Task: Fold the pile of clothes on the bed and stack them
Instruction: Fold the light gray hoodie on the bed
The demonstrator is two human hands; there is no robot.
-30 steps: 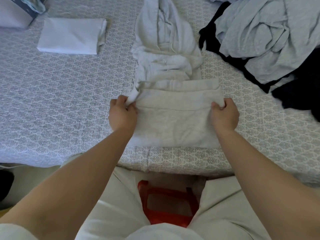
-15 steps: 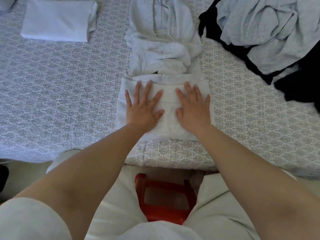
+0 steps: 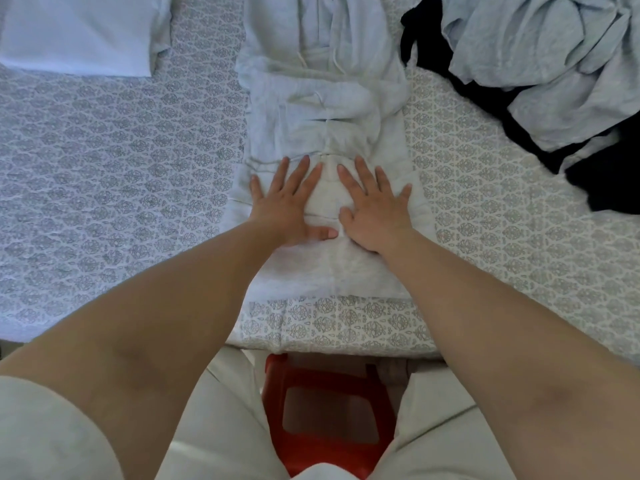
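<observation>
Grey hoodie (image 3: 322, 109) under flat hands (image 3: 332, 206)

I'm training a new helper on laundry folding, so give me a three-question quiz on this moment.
1. True or false: both hands lie flat on the pale hoodie.
2. What lies at the far left of the bed? A) a folded white garment B) a shoe C) a book
3. Fill in: the unfolded heap at the far right mixes grey and ____ clothes.

Key
1. True: left hand and right hand press it with straight fingers.
2. A, the folded white garment.
3. Black, in the heap.
</observation>
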